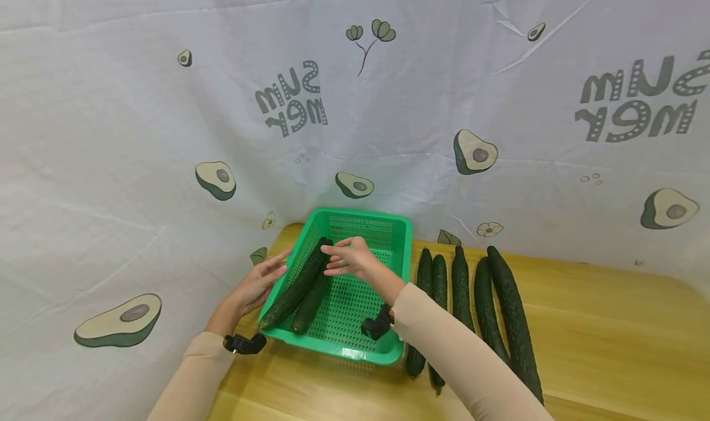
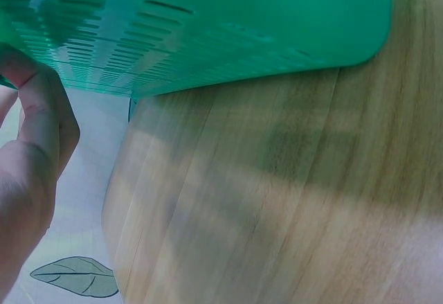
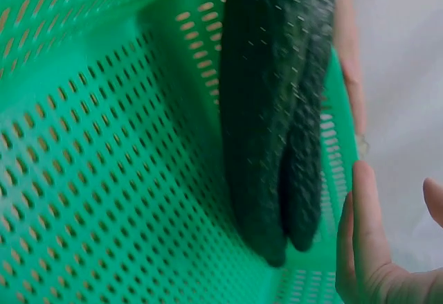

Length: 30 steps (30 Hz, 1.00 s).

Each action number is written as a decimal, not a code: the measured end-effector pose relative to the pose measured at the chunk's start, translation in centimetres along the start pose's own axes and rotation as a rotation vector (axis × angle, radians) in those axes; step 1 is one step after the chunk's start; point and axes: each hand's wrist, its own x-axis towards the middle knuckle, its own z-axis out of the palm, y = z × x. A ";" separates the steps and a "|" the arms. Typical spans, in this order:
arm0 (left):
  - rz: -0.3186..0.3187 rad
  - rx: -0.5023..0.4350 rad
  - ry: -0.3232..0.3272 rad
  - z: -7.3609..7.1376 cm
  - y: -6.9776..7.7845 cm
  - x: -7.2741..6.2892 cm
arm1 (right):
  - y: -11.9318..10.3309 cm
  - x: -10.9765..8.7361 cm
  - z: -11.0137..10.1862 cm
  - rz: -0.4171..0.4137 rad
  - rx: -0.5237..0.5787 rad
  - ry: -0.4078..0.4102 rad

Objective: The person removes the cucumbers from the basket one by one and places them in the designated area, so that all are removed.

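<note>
Two dark green cucumbers [image 1: 302, 288] lie side by side along the left wall of a green perforated plastic basket [image 1: 333, 349]. My right hand [image 1: 349, 257] is over the basket near their far ends, fingers extended and holding nothing. The right wrist view shows that hand [image 3: 387, 262] beside the ends of the cucumbers [image 3: 266, 131], with a gap between thumb and fingers. At the outside of the basket's left rim is my left hand [image 1: 257, 285], its fingertips touching the rim. In the left wrist view its bent fingers [image 2: 41, 113] meet the basket wall [image 2: 277, 27].
Several more cucumbers [image 1: 460, 285] lie lengthwise in a row on the wooden table [image 1: 610, 328], right of the basket; my right forearm passes over some of them. A white cloth [image 1: 416, 100] printed with avocados hangs behind and to the left of the table.
</note>
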 end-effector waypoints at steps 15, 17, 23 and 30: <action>-0.001 -0.009 0.000 0.0 0.1 0.1 | 2.8 1.9 3.0 0.022 -0.081 0.040; -0.006 -0.014 0.003 0.1 0.1 0.2 | 3.0 2.0 3.1 0.028 -0.087 0.046; -0.012 -0.021 0.009 0.1 0.1 0.3 | 3.2 2.2 3.6 0.045 -0.115 0.080; 0.008 -0.021 -0.002 0.0 -0.1 0.3 | 3.3 2.4 4.0 0.075 -0.083 0.100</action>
